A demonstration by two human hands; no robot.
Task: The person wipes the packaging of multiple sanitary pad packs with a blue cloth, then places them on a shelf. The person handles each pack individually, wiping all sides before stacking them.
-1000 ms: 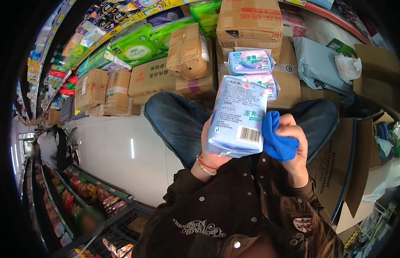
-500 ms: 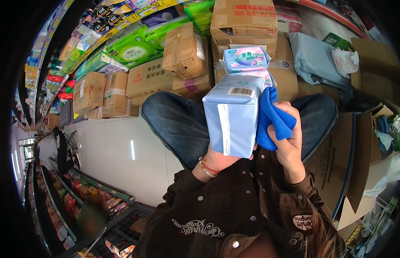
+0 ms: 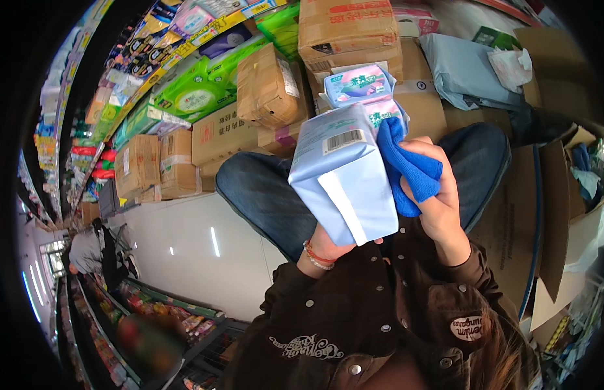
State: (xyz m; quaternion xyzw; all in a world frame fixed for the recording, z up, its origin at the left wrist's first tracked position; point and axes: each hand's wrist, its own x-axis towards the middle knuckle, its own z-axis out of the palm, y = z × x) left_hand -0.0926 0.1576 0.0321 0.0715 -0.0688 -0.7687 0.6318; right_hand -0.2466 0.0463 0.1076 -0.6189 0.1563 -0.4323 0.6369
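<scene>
My left hand (image 3: 328, 245), with a red and beaded bracelet at the wrist, holds up a pale blue soft pack (image 3: 331, 153), apparently of sanitary pads. Most of its fingers are hidden beneath the pack. A white strip runs down the near face, and a barcode is on top. In my right hand (image 3: 441, 201) a folded blue cloth (image 3: 415, 169) is pinched between thumb and fingers, its edge against the pack's right side. Just beyond are similar pink-and-blue packs (image 3: 359, 86), one on top of another.
Brown cartons (image 3: 347, 29) are stacked in front of my crossed legs. A grey plastic parcel (image 3: 467, 75) lies at the far right, above an open carton (image 3: 554, 221). Store shelves (image 3: 152, 62) line the left. Another person (image 3: 90, 253) crouches down the aisle.
The pale blue pack has tilted, its lower end swinging right and its top moving left. The cloth and right hand have shifted slightly along its side. The whole view has turned a little.
</scene>
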